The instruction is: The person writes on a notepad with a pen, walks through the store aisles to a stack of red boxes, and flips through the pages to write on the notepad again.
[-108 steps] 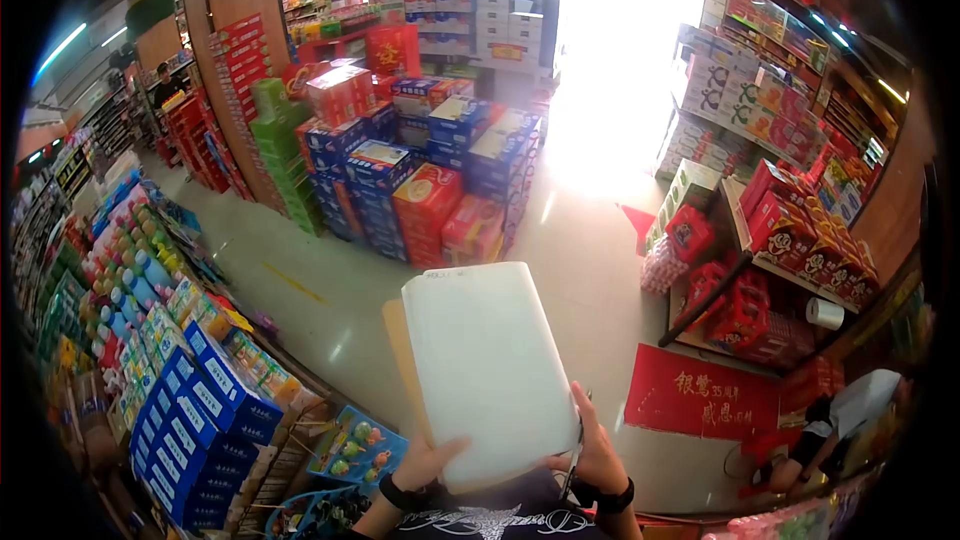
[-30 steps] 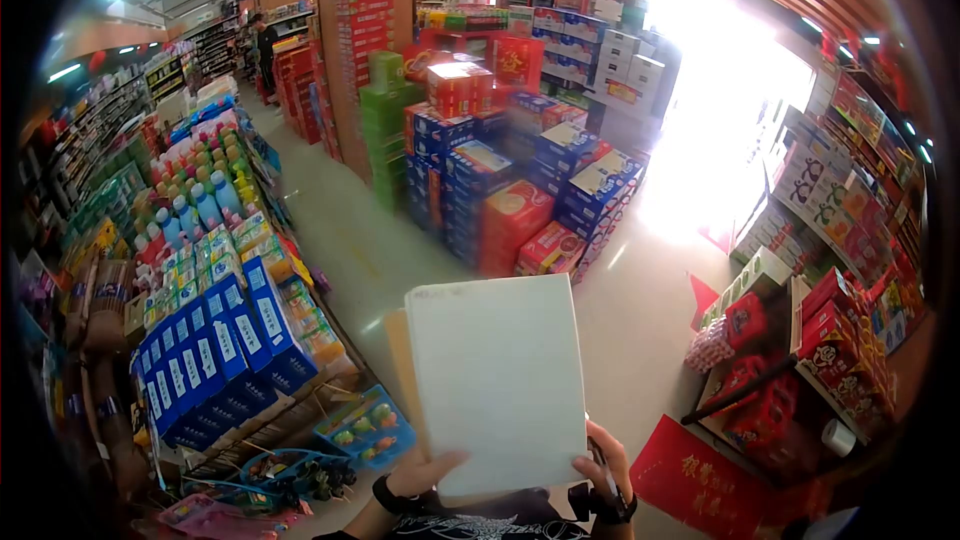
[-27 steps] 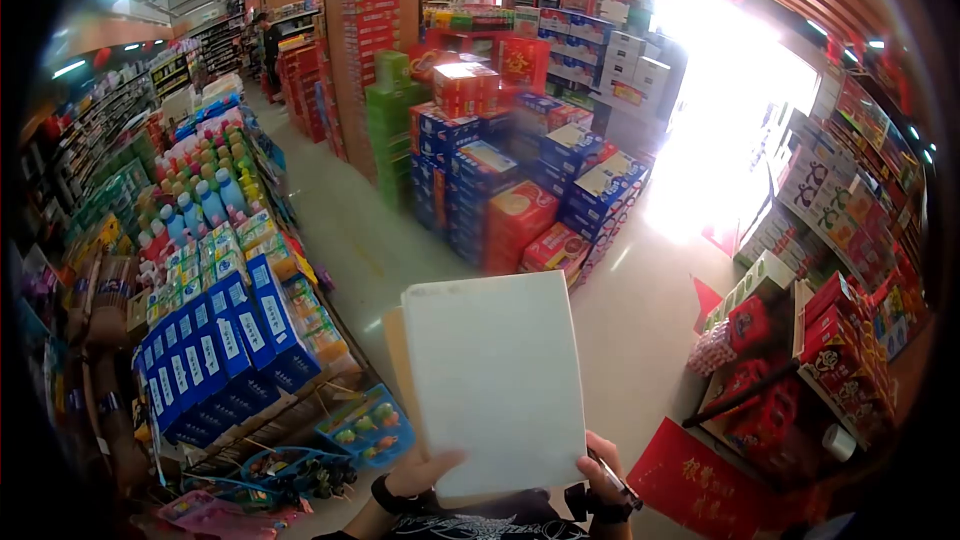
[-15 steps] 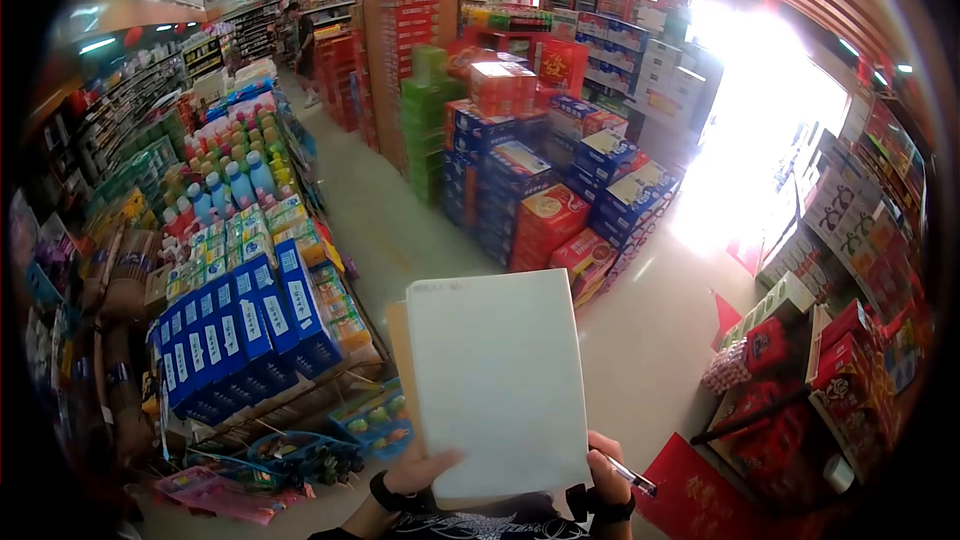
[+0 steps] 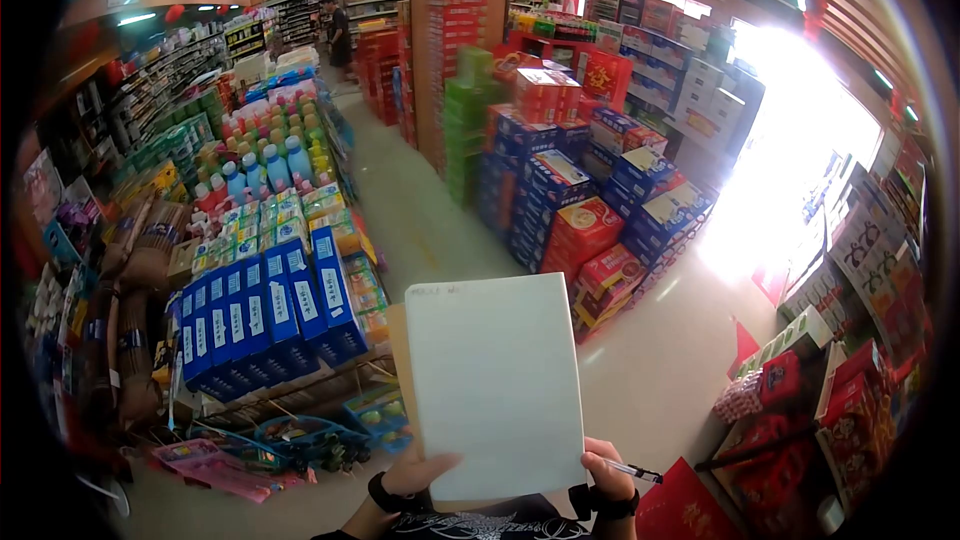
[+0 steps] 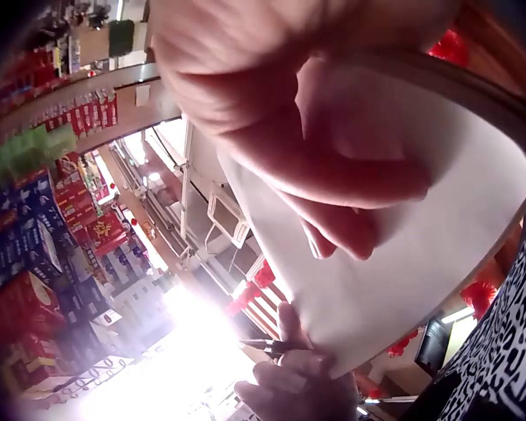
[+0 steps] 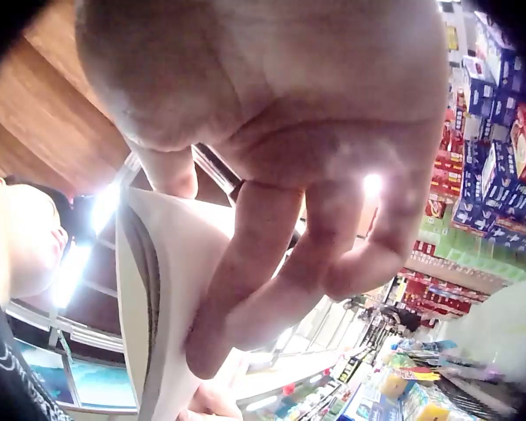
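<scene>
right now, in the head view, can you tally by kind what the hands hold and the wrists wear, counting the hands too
2 hands: left hand and right hand
1 notebook
1 pen, in the right hand
2 black wristbands, one on each wrist
Total: 6

hands (image 5: 422,470): 2 | notebook (image 5: 497,390): 1 | pen (image 5: 637,473): 1 | wristbands (image 5: 383,493): 2 | distant person (image 5: 338,35): 1

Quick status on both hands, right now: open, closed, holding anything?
Left hand: closed, holding a rectangular white-paged paper notebook.
Right hand: closed, holding a slim black-and-white pen at the notebook's right edge.
</scene>
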{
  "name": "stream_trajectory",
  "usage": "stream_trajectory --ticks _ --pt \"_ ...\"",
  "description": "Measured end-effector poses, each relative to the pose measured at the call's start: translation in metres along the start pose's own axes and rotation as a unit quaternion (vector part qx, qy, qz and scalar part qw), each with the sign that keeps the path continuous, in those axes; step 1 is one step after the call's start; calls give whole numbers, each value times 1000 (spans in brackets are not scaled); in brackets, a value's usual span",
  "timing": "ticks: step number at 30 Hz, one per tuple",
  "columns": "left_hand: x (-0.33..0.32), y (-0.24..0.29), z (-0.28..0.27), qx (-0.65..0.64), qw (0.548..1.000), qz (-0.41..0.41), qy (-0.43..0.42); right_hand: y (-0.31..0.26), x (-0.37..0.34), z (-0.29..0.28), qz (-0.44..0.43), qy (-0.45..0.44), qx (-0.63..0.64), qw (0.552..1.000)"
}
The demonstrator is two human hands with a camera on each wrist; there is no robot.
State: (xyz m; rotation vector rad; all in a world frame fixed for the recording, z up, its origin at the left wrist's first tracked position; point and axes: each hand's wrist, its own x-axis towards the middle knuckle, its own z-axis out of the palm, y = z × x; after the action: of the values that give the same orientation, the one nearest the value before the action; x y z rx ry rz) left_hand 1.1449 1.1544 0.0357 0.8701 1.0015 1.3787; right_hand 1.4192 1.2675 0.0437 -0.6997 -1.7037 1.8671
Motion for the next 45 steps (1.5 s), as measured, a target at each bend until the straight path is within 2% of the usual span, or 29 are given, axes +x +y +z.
stream_trajectory --ticks 6,12,23,25,27,33,36,39,45 --pt "-1 1 -4 3 1000 -4 5 4 5 -4 17 -20 -17 1000" --pt "1 0 -8 -2 1000 -12 -1 -16 8 -3 16 -60 -20 998" --pt "4 2 -7 -15 1000 -13 -16 -18 8 -6 23 -74 -23 997" --pt "4 1 -7 -18 1000 -15 -14 -22 10 1 0 -33 -16 999" --pt "4 0 -8 -28 999 -19 -9 -31 14 17 -40 49 -1 998" --pt "3 -2 -10 10 1000 -7 -18 -31 12 22 -31 94 -64 993" --pt "2 0 -10 -10 999 -33 -3 -34 12 25 -18 100 -93 990" --pt "3 -8 -14 34 999 23 3 -29 13 30 -16 132 -108 985" --pt "-1 -8 -16 38 998 -8 44 -16 24 37 -23 214 -163 963"
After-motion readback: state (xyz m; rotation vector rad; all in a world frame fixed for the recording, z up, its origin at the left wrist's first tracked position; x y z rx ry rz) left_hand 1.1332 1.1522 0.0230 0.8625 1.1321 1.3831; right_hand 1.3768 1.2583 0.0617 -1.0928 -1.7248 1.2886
